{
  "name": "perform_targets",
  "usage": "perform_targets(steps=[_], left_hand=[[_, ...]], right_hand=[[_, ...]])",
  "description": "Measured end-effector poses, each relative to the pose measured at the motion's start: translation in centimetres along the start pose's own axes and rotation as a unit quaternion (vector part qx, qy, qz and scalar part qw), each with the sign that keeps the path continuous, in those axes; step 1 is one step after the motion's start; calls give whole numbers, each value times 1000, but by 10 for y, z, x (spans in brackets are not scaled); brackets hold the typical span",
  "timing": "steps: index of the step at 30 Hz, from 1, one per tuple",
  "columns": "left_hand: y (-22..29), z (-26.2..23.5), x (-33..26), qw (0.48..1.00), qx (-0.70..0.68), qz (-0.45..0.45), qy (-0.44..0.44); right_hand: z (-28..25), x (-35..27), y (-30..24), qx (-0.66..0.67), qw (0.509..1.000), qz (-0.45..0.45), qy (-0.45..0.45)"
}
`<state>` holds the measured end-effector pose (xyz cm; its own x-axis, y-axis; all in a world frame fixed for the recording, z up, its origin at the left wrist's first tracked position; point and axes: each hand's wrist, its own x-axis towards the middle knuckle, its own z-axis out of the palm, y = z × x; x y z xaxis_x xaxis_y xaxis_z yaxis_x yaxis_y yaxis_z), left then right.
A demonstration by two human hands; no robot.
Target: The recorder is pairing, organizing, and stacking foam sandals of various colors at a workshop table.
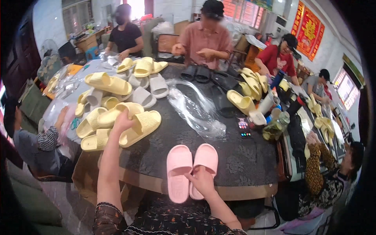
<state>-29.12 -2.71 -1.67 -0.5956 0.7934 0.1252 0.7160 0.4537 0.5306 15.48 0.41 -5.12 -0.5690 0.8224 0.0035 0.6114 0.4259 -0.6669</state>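
Note:
A pair of pink slide slippers [179, 172] lies side by side at the table's near edge, toes pointing away from me. My right hand [203, 182] grips the right one, fingers tucked under its strap and the thumb against the inner edge beside the left one. On the left, my left hand [123, 120] reaches into a pile of yellow slippers [143, 126]. Its fingers are closed on a yellow slipper [113, 116] at the top of the pile; the fingertips are partly hidden by it. Grey slippers [144, 97] lie just behind.
Clear plastic bags [196, 109] lie mid-table. Black slippers [196, 73] and more yellow slippers [250, 84] sit farther back. A phone [243, 128], jars [276, 126] and bottles [267, 102] stand on the right. Several people work around the tables.

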Motion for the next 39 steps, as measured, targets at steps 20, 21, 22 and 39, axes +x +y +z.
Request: perform_targets(steps=[20, 21, 22, 39], left_hand=[[34, 57, -65, 874, -465, -139, -1], [37, 57, -72, 861, -488, -139, -23], [37, 66, -75, 871, -473, -129, 17], [45, 59, -41, 770, -582, -259, -43]], right_hand=[[-87, -28, 74, -75, 985, 148, 55], [-98, -31, 82, -84, 980, 163, 77], [-109, -31, 98, -118, 973, 178, 89], [-124, 0, 138, -207, 847, 6, 490]])
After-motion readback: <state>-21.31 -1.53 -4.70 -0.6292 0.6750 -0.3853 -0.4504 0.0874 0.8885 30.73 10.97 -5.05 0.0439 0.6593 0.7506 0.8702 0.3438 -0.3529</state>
